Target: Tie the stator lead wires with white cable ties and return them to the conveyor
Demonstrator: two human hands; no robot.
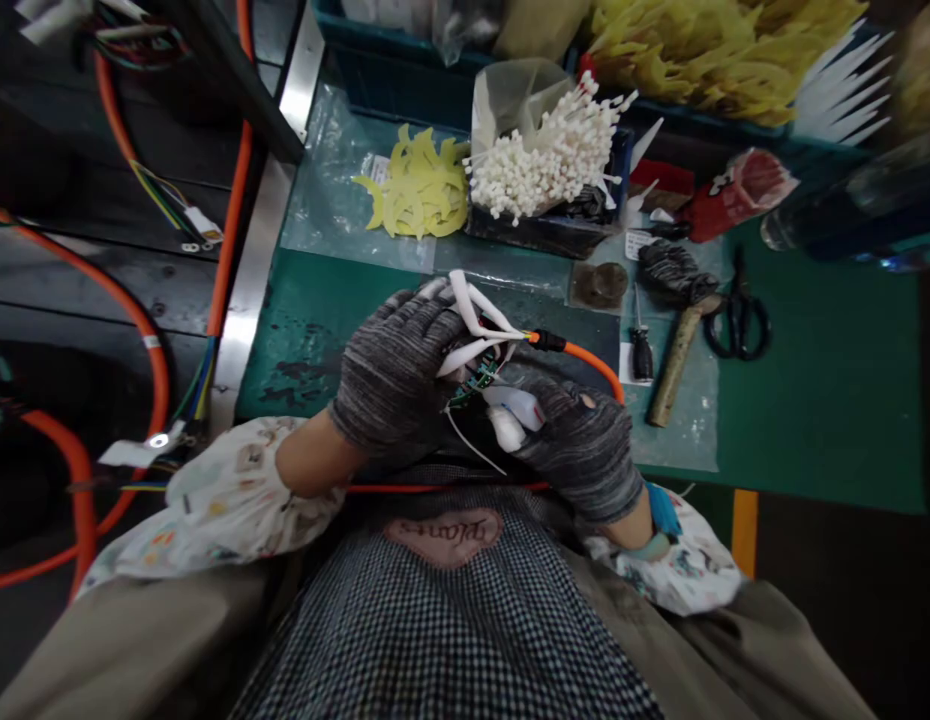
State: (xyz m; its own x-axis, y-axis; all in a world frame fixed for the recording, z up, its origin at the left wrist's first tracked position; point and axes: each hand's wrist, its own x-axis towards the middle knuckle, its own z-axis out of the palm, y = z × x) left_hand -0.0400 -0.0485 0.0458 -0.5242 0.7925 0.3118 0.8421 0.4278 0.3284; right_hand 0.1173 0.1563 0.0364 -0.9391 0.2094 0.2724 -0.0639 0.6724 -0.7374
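My left hand (401, 365), in a grey striped glove, is closed around the white-wrapped ends (466, 300) of an orange cable. Opposite it, my right hand (581, 435), gloved alike, grips the same bundle from the right, beside a white connector (516, 408). Between the hands shows a small bunch of green-and-dark wires (476, 382). The orange cable (596, 362) leaves the bundle through a black sleeve (549, 341) and bends down behind my right hand. A thin white cable tie (472, 442) hangs below. My fingertips are partly hidden.
Behind the hands stand a box of white cotton-tipped sticks (544, 150) and a pile of yellow curved pieces (420, 190). A screwdriver (641, 345), a hammer (676, 365) and scissors (737, 315) lie right on the green table (817, 390). Orange cables (154, 370) hang at left.
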